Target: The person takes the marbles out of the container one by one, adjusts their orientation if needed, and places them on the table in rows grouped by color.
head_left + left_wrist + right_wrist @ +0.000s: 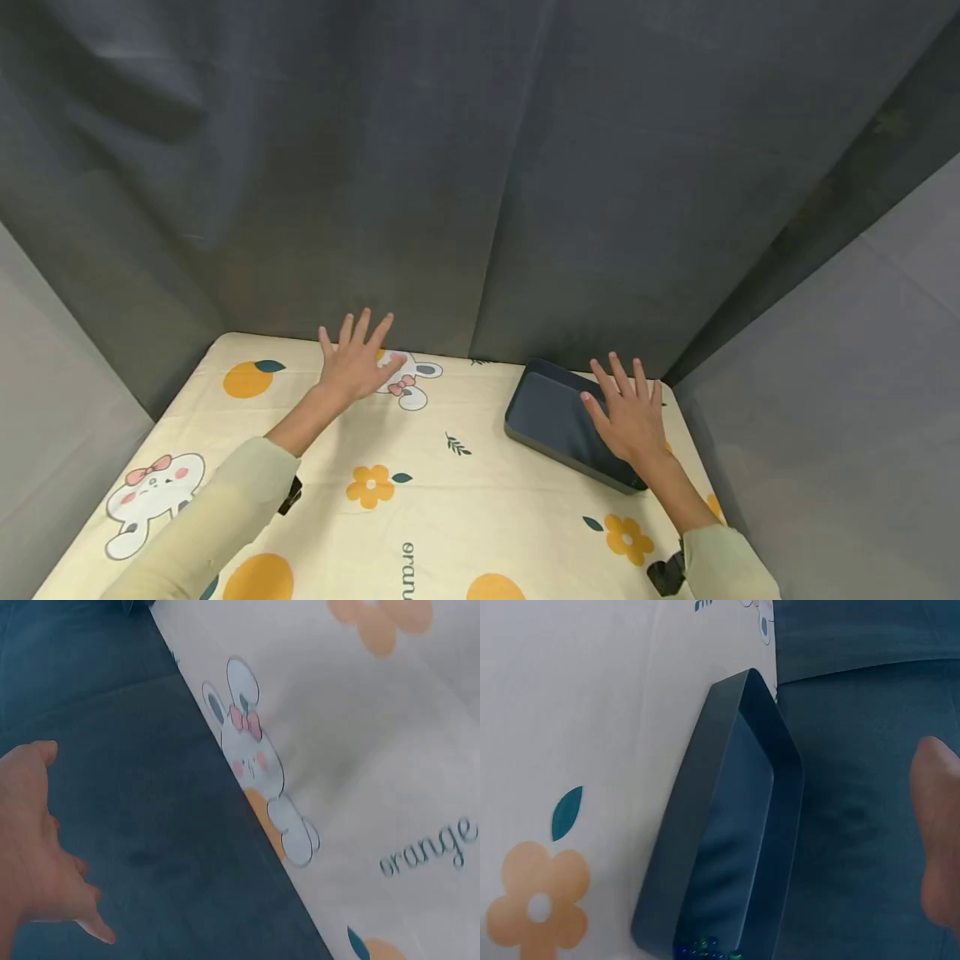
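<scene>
My left hand (pixel 356 365) is held over the far left part of the patterned cloth, fingers spread and holding nothing. In the left wrist view, that hand (pixel 45 847) shows at the left edge against the dark curtain. A dark shallow rectangular tray (pixel 551 417) lies at an angle at the far right. My right hand (pixel 632 421), fingers spread and holding nothing, overlaps the tray's right part in the head view. Several small shiny blue and green balls (pixel 705 948) sit at one end of the tray in the right wrist view; the hand covers that end in the head view.
A cream cloth (pixel 465 500) printed with rabbits, oranges and flowers covers the table. A dark curtain (pixel 390 183) hangs along the back edge. Grey panels stand at the left (pixel 60 400) and right (pixel 840 375). Dark wrist devices (pixel 666 575) show near the sleeves.
</scene>
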The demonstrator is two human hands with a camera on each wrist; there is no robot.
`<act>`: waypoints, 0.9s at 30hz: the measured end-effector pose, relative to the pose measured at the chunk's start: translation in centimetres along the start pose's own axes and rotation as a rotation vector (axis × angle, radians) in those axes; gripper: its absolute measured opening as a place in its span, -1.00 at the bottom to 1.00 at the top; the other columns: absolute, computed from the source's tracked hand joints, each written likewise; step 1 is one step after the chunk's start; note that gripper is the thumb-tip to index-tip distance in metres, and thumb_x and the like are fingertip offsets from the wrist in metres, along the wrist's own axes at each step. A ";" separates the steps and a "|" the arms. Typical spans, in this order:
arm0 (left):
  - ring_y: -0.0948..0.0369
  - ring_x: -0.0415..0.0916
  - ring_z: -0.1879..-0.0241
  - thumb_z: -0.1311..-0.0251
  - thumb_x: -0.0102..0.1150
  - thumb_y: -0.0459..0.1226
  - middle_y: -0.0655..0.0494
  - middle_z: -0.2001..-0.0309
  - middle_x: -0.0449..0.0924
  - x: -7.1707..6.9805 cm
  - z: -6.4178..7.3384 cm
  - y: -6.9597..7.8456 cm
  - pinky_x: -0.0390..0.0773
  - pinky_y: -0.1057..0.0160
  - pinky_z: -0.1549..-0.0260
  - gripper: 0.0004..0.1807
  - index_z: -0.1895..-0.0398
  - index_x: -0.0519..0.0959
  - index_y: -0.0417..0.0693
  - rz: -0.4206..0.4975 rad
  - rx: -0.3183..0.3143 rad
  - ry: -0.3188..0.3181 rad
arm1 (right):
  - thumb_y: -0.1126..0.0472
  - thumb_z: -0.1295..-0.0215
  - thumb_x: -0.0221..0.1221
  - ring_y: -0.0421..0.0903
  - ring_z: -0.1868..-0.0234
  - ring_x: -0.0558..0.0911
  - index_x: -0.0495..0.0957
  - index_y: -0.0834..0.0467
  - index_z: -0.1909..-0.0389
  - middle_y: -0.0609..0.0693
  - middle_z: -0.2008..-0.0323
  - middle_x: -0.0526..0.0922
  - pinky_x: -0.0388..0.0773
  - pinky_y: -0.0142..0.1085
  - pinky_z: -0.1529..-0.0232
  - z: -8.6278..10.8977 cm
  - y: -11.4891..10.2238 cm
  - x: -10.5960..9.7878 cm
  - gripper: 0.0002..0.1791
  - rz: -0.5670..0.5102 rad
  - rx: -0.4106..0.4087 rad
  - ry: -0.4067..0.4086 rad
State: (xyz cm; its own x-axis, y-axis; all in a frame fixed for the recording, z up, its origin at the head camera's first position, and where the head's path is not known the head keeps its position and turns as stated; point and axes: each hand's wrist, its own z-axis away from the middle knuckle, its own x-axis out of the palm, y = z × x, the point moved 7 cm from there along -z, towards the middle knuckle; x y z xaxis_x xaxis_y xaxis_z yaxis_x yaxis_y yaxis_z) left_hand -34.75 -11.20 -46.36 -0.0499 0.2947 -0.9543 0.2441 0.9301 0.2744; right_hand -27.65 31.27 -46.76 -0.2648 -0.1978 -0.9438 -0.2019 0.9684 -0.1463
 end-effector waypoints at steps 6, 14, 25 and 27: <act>-0.25 -0.28 -0.52 -0.39 -0.06 0.21 -0.23 -0.57 -0.14 2.3 0.0 2.3 -0.43 -0.49 -0.27 -0.15 -0.61 -0.01 0.07 0.054 0.025 -0.035 | -0.22 -0.52 -0.08 0.33 -0.53 -0.18 0.17 0.07 -0.54 0.23 -0.54 0.04 -0.29 0.45 -0.32 1.4 1.0 0.2 -0.28 -0.007 0.028 -0.002; -0.17 -0.24 -0.53 -0.42 -0.12 0.22 -0.18 -0.57 -0.11 5.9 -0.2 6.0 -0.29 -0.46 -0.30 -0.18 -0.62 -0.02 0.12 0.081 0.064 -0.096 | -0.15 -0.53 -0.04 0.38 -0.49 -0.05 0.24 0.11 -0.50 0.23 -0.51 0.11 -0.18 0.46 -0.30 3.3 2.9 1.1 -0.34 0.032 0.090 0.037; -0.13 -0.22 -0.54 -0.44 -0.15 0.21 -0.13 -0.57 -0.09 8.9 -0.3 9.6 -0.28 -0.41 -0.34 -0.22 -0.62 -0.02 0.19 0.016 0.140 -0.166 | -0.12 -0.53 -0.04 0.40 -0.47 -0.02 0.27 0.15 -0.47 0.27 -0.50 0.12 -0.14 0.50 -0.26 5.2 4.2 2.6 -0.36 0.028 0.134 0.033; -0.13 -0.20 -0.54 -0.45 -0.16 0.20 -0.12 -0.57 -0.08 9.3 -0.4 10.3 -0.27 -0.41 -0.33 -0.23 -0.61 0.00 0.18 0.011 0.157 -0.174 | -0.11 -0.54 -0.04 0.42 -0.47 -0.01 0.27 0.16 -0.46 0.28 -0.49 0.13 -0.15 0.51 -0.25 5.6 4.5 2.7 -0.37 0.027 0.147 0.034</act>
State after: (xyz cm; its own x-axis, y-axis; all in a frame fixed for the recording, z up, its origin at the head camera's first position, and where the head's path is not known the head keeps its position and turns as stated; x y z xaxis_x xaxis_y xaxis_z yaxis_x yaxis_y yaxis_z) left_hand -33.05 1.17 -52.39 0.1179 0.2501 -0.9610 0.3921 0.8774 0.2764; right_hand -23.95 36.00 -51.60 -0.3009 -0.1738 -0.9377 -0.0542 0.9848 -0.1652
